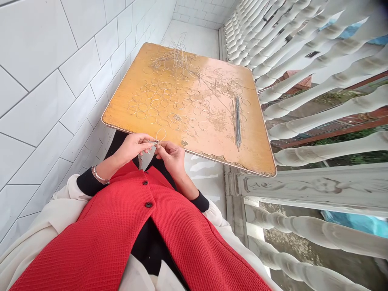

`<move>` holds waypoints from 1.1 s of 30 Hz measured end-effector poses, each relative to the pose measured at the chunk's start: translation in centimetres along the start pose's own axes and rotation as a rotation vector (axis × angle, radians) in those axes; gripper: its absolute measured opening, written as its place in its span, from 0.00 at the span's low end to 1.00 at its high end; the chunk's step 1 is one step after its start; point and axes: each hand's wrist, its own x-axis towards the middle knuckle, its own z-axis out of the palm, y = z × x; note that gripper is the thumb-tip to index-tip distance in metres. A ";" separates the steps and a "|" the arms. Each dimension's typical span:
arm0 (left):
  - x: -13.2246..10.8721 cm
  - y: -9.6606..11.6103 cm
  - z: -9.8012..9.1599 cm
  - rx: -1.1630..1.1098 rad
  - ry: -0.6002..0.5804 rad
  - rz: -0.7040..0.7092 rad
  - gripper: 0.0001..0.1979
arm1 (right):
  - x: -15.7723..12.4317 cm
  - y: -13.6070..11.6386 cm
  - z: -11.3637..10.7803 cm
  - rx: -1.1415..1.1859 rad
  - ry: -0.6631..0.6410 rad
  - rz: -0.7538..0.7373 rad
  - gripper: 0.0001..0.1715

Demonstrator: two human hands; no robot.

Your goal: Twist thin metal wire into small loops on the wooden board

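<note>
My left hand (131, 146) and my right hand (172, 155) meet just below the near edge of a wooden board (212, 133). Both pinch the ends of a thin wire loop (160, 135) that stands up between them. Their fingers are closed on the wire. Several finished wire rings (163, 103) lie in rows on the board. A bundle of straight wire pieces (237, 117) lies on its right side. A tangle of loose wire (176, 58) sits at the far end.
White tiled wall runs along the left. A white balustrade (303, 81) and ledge stand to the right of the board. My red vest and cream sleeves fill the lower view; a bracelet (98, 176) is on my left wrist.
</note>
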 end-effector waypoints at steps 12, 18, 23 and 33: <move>0.5 -0.7 -0.3 -0.199 -0.051 -0.021 0.11 | 0.5 -0.5 -1.3 0.182 -0.063 0.046 0.19; 0.2 0.0 -0.5 -0.119 -0.106 -0.020 0.09 | 1.9 -1.5 -1.6 0.343 -0.181 0.185 0.21; -0.2 0.7 -0.6 -0.077 -0.136 -0.030 0.08 | 2.4 -1.8 -1.4 0.458 -0.267 0.293 0.21; -0.6 1.5 -0.4 0.142 -0.234 -0.036 0.05 | 2.5 -2.1 -2.1 0.317 -0.410 0.293 0.19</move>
